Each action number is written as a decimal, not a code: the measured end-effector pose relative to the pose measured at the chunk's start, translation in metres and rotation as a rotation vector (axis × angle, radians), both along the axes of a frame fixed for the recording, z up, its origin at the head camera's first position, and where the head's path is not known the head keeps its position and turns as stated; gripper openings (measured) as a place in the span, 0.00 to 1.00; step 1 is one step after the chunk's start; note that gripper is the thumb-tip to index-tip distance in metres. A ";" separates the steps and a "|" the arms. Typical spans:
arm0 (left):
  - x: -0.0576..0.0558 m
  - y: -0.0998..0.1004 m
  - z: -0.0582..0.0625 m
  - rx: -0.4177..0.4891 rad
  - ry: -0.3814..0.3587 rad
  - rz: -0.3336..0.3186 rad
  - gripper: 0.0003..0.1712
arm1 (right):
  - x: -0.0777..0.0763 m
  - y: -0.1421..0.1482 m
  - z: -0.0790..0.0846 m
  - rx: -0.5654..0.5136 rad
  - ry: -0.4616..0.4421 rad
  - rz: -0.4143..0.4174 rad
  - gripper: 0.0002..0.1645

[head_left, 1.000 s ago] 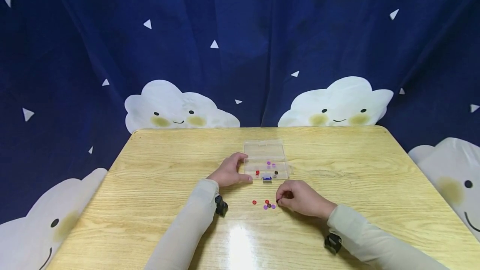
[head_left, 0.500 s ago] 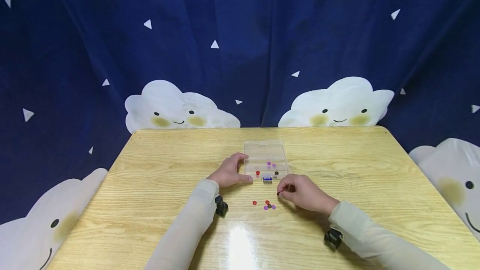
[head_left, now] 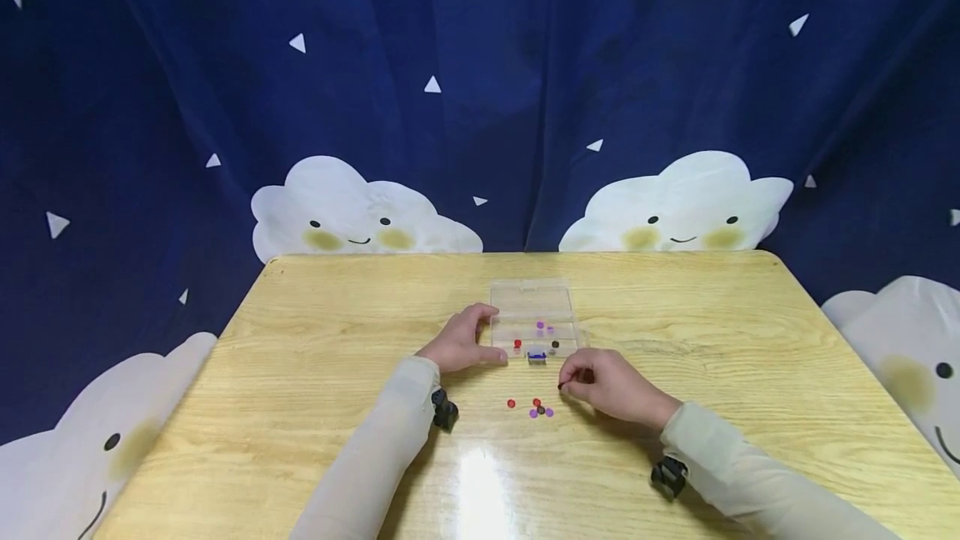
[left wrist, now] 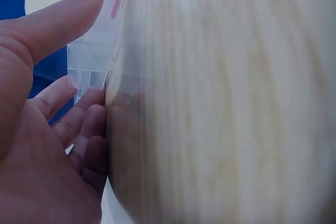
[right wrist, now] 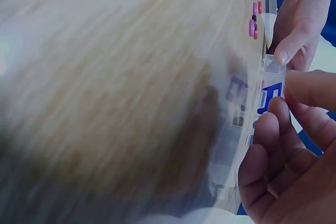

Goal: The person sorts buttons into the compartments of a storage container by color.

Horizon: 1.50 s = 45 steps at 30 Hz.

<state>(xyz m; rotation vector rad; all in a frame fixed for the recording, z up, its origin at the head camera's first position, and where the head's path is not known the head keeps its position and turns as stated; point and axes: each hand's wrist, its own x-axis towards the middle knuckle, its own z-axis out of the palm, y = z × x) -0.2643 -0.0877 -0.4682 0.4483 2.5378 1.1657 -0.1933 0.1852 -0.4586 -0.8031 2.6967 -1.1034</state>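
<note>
A clear plastic box (head_left: 531, 300) lies on the table with its lid folded back; a blue mark (head_left: 536, 356) is at its front. Purple discs (head_left: 540, 325), a red disc (head_left: 517, 343) and a dark disc (head_left: 555, 344) sit in its compartments. My left hand (head_left: 461, 342) holds the box's left end, thumb at the front corner and index finger farther back. Just off the box's front right corner, my right hand (head_left: 613, 386) pinches a small dark disc (head_left: 560, 386) between thumb and index finger, mostly hidden by the fingertips.
In front of the box several small discs lie loose: a red disc (head_left: 512, 403) apart on the left, and a cluster of red, purple (head_left: 549, 412) and dark ones. The wooden table (head_left: 360, 298) ends at a dark blue curtain (head_left: 517, 107) with clouds.
My right hand has lifted from beside the loose discs and shifted away from me toward the box with the dark disc, then slowed. My left hand stays on the box.
</note>
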 end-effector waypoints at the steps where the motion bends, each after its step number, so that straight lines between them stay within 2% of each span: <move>1: 0.000 0.000 0.000 -0.003 0.002 0.002 0.47 | 0.000 0.000 0.000 -0.002 0.003 0.000 0.06; 20: 0.000 0.001 -0.005 0.000 -0.006 0.000 0.47 | -0.001 -0.003 0.010 -0.023 -0.013 -0.020 0.04; 28: 0.000 0.000 0.000 0.008 0.005 0.003 0.47 | -0.005 -0.004 0.015 -0.041 -0.009 -0.050 0.05; 34: 0.000 0.001 0.000 -0.001 0.003 -0.004 0.47 | -0.008 -0.001 0.015 -0.049 0.005 -0.053 0.03; 45: -0.001 0.000 0.001 0.005 -0.002 -0.005 0.47 | -0.013 0.000 0.020 -0.053 0.021 -0.141 0.02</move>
